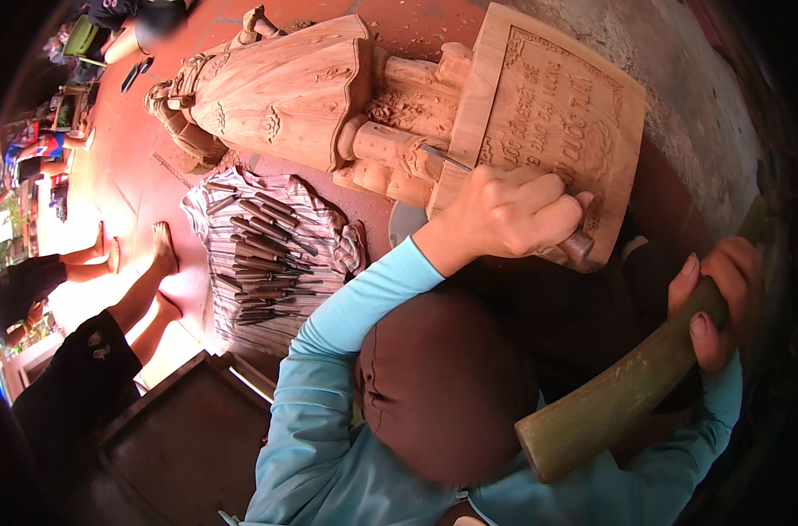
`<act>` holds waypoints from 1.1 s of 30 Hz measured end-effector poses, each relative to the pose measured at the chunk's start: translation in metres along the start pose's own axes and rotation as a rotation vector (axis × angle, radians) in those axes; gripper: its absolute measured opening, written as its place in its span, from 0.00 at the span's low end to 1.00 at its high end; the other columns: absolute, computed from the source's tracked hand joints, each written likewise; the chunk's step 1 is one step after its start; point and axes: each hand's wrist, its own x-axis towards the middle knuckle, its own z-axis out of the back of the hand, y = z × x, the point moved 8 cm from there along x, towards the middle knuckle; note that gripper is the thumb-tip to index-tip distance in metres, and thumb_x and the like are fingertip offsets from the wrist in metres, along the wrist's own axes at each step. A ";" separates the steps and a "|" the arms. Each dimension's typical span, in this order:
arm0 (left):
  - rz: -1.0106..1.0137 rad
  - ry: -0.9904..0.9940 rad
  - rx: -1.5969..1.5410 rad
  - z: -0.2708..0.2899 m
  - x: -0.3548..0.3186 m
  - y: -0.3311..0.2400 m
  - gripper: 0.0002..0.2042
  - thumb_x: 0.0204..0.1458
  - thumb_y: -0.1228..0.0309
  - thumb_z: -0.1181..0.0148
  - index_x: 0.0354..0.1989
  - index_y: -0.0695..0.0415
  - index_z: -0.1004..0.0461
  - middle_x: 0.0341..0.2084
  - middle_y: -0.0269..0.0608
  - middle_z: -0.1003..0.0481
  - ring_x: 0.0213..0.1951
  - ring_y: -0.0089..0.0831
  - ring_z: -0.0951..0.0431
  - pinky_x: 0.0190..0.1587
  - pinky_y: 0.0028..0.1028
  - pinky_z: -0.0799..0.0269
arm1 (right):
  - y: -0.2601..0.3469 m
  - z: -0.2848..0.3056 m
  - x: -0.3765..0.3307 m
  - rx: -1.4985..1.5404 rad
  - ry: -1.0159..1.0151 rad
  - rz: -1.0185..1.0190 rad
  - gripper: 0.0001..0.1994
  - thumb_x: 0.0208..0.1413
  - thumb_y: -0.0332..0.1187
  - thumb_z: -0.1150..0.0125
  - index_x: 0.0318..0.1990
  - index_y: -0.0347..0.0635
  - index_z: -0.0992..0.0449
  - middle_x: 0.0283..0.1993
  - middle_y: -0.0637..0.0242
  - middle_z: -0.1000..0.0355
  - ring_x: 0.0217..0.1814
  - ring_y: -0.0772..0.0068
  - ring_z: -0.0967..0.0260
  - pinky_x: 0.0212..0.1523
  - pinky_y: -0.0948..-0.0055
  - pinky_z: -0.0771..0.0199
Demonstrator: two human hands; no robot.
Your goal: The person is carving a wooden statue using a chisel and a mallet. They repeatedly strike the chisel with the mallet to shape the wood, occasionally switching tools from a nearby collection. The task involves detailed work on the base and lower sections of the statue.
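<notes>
Brown cap point(451, 390) nearest; beyond, left hand point(508, 215) clamps its fingers on a chisel point(578, 247) by the lying statue's point(280, 105) base point(479, 83); right hand point(739, 267) wraps fingers round a mallet point(622, 386). Best keep taps light, square.

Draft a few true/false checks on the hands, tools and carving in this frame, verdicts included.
1. The left hand holds a slim carving tool with a dark wooden handle. True.
2. The right hand is empty. False: it grips a thick greenish-brown club.
3. The club's thick end rests against the carving tool's handle. False: they are apart.
4. Many dark-handled tools lie on a striped cloth. True.
5. The robed, pale-brown carved wooden statue stands upright. False: it lies on the red tiled floor.
</notes>
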 end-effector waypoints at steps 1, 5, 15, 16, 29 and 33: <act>-0.012 0.021 0.019 -0.004 -0.003 0.000 0.18 0.42 0.77 0.34 0.14 0.53 0.41 0.09 0.30 0.44 0.09 0.22 0.39 0.09 0.25 0.46 | 0.000 0.004 -0.002 0.003 -0.016 0.004 0.31 0.46 0.13 0.45 0.51 0.66 0.40 0.34 0.60 0.37 0.29 0.58 0.38 0.24 0.61 0.36; 0.042 0.043 0.043 -0.001 -0.001 0.006 0.18 0.44 0.76 0.35 0.15 0.53 0.41 0.09 0.32 0.44 0.10 0.25 0.38 0.10 0.27 0.46 | 0.001 0.017 -0.009 0.001 -0.027 -0.017 0.29 0.44 0.14 0.44 0.49 0.64 0.39 0.33 0.61 0.37 0.28 0.59 0.37 0.23 0.62 0.36; -0.054 0.171 0.031 -0.003 -0.001 -0.017 0.18 0.43 0.77 0.36 0.15 0.54 0.42 0.10 0.31 0.44 0.11 0.25 0.38 0.11 0.26 0.44 | -0.018 0.011 -0.023 0.013 -0.066 -0.070 0.26 0.43 0.13 0.42 0.50 0.50 0.37 0.33 0.60 0.36 0.28 0.59 0.35 0.25 0.63 0.34; -0.033 0.155 0.003 -0.001 0.001 -0.016 0.17 0.43 0.78 0.36 0.15 0.54 0.42 0.10 0.31 0.44 0.11 0.25 0.38 0.11 0.26 0.45 | -0.020 0.009 -0.021 0.021 -0.057 -0.073 0.26 0.43 0.13 0.41 0.50 0.48 0.37 0.33 0.60 0.36 0.28 0.59 0.35 0.25 0.63 0.34; 0.094 -0.002 0.028 0.006 0.008 0.012 0.17 0.45 0.76 0.36 0.14 0.54 0.41 0.09 0.33 0.44 0.09 0.27 0.40 0.10 0.28 0.47 | -0.033 -0.017 -0.010 0.177 -0.030 -0.089 0.26 0.45 0.13 0.42 0.51 0.44 0.40 0.31 0.58 0.36 0.26 0.62 0.36 0.23 0.65 0.35; 0.145 -0.004 0.124 -0.003 0.014 0.018 0.18 0.47 0.71 0.35 0.15 0.54 0.41 0.10 0.32 0.45 0.10 0.26 0.40 0.11 0.27 0.46 | -0.036 -0.023 -0.012 0.138 0.030 -0.096 0.28 0.47 0.14 0.43 0.56 0.40 0.44 0.31 0.54 0.36 0.25 0.60 0.39 0.23 0.63 0.35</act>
